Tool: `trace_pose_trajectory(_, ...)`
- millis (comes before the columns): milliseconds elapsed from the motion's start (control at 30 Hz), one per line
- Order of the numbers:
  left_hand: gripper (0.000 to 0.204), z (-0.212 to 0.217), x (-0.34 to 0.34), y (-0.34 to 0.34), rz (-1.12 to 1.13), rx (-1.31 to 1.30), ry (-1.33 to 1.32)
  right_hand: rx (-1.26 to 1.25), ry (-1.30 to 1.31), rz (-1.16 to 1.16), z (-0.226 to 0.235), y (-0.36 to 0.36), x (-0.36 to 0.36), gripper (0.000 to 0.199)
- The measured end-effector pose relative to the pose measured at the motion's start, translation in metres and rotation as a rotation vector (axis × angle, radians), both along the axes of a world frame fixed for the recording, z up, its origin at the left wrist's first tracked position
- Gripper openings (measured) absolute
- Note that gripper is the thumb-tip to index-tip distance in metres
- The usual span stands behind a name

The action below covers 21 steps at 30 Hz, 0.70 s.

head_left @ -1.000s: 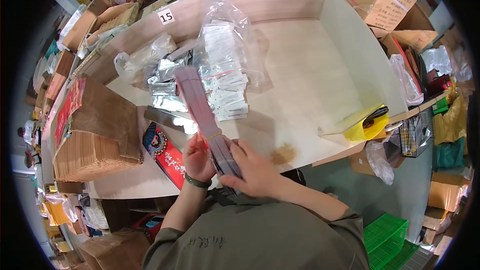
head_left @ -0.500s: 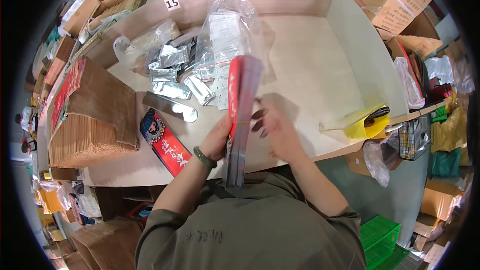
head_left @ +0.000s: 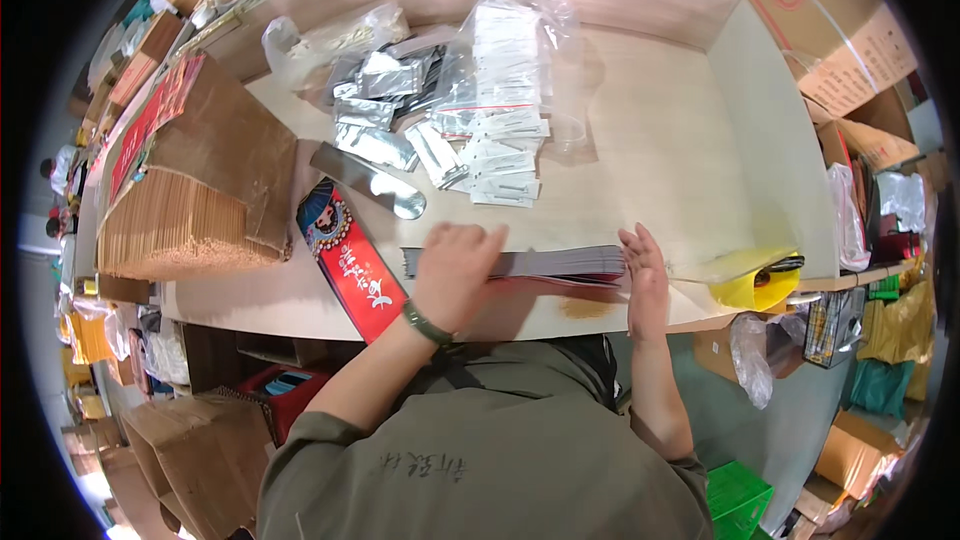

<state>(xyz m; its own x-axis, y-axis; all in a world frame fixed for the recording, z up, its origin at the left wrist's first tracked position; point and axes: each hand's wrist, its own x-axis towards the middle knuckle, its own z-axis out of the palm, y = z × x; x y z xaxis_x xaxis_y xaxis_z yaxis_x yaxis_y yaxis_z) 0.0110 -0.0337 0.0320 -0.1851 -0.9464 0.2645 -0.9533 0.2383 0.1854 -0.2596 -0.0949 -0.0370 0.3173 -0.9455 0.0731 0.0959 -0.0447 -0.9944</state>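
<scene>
A thick stack of thin printed cards or sleeves [head_left: 560, 263], grey at its edges and red on the underside, lies crosswise in front of me. My left hand [head_left: 455, 265], with a green bangle on its wrist, is closed over the stack's left part. My right hand [head_left: 646, 280] is flat with fingers stretched out, its palm at the stack's right end. Left of my left hand lies a single red sleeve [head_left: 352, 262] with a blue-headdress figure. Beyond it rests a long shiny strip [head_left: 368, 180], dark at one end.
Silver packets [head_left: 375, 145] and white slips [head_left: 503, 160], partly in a clear bag [head_left: 560, 30], lie farther back. A carton [head_left: 215, 150] of tightly packed brown pieces stands at left. A yellow holder [head_left: 755, 285] sits at the right edge. Low walls border the table.
The stack has turned from pointing away from me to lying crosswise, lower toward the table. My right hand has moved right to its end. The view has shifted.
</scene>
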Motion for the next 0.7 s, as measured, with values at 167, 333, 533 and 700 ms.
trace_pose_trajectory(167, 0.06, -0.008, 0.05, 0.03, 0.202, 0.082, 0.355, -0.017, -0.016, -0.235, -0.018, -0.002, 0.029, 0.05)
trace_pose_trajectory(333, 0.057, -0.016, 0.061, 0.035, 0.164, 0.126, 0.663, 0.195, -0.199, -0.249, -0.002, -0.003, 0.053, 0.055)
trace_pose_trajectory(533, 0.047, -0.02, 0.062, 0.038, 0.166, 0.218, 0.591, 0.121, -0.079, -0.228, -0.006, 0.001, 0.045, 0.057)
trace_pose_trajectory(700, 0.038, -0.013, 0.046, 0.04, 0.131, 0.321, 0.549, 0.086, 0.029, -0.321, -0.002, -0.007, 0.023, 0.051)
